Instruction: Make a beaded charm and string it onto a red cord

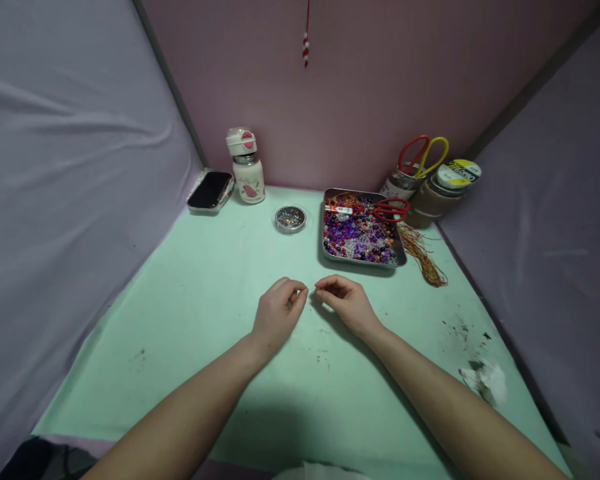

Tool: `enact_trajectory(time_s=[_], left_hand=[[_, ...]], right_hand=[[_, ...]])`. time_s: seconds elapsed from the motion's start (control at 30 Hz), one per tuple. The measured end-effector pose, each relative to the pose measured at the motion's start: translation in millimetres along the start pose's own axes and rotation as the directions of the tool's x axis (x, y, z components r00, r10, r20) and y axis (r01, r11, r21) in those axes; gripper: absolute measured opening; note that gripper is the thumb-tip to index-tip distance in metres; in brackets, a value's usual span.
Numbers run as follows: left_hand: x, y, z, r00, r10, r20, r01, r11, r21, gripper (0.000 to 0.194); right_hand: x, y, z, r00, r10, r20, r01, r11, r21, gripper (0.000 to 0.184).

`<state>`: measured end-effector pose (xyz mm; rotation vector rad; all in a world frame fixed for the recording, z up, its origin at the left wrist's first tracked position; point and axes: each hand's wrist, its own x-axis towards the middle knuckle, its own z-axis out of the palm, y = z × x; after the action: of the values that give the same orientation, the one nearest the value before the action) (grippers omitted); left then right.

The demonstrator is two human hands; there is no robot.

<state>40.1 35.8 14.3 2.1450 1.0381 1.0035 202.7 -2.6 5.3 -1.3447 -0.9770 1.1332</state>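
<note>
Over the middle of the green tabletop [195, 320], my left hand [281, 307] is closed in a pinch, thumb against forefinger. Facing it, a small gap away, my right hand [344, 299] also pinches with thumb and fingertips. Whatever sits between the fingertips of either hand is too small to make out. Just beyond my right hand lies a metal tray [365, 265] of purple, red, clear and dark beads [350, 233]. Red-handled scissors [391, 210] rest across its right rim. A small round clear case [290, 219] with dark contents lies beyond my left hand.
At the back left are a phone [211, 191] and a white bottle [249, 170]. Two jars stand back right, one with red and yellow scissors [425, 157], the other a lidded brown jar [437, 193]. Coloured cords [424, 257] lie beside the tray; a crumpled tissue [487, 381] lies front right.
</note>
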Motion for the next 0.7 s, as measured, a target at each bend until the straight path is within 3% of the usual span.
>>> enact_trajectory(time_s=[0.7], left_hand=[[0.6, 0.2, -0.9, 0.999, 0.024, -0.029, -0.024, 1.0, -0.002, 0.011]], right_hand=[[1.2, 4.1, -1.2, 1.0, -0.023, 0.004, 0.023, 1.0, -0.015, 0.016]])
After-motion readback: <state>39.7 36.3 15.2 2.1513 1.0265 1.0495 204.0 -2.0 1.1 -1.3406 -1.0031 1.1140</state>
